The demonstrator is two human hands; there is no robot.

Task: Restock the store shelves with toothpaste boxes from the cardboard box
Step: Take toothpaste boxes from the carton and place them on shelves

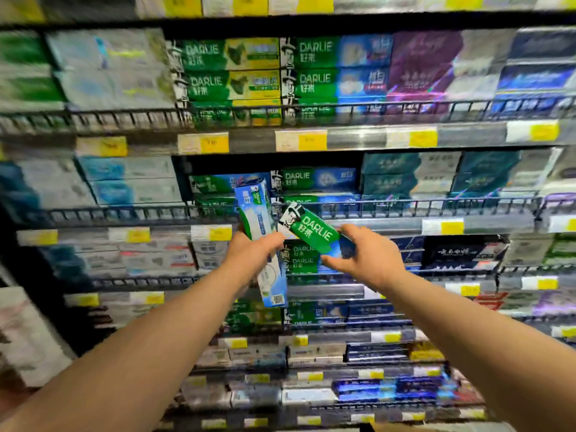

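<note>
Hold both arms (149, 344) up and steady, with the left hand (252, 254) wrapped round the middle of the tall blue box (258, 213) and the right hand (371, 260) gripping the green box (311, 232) by its low end. Lift the green box over the wire rail (405, 205) at the front edge of the shelf (389, 224) and lay it flat on the matching boxes (318, 179) there, name side out. Push it back gently, then do the blue box, and try not to bump the two together.
</note>
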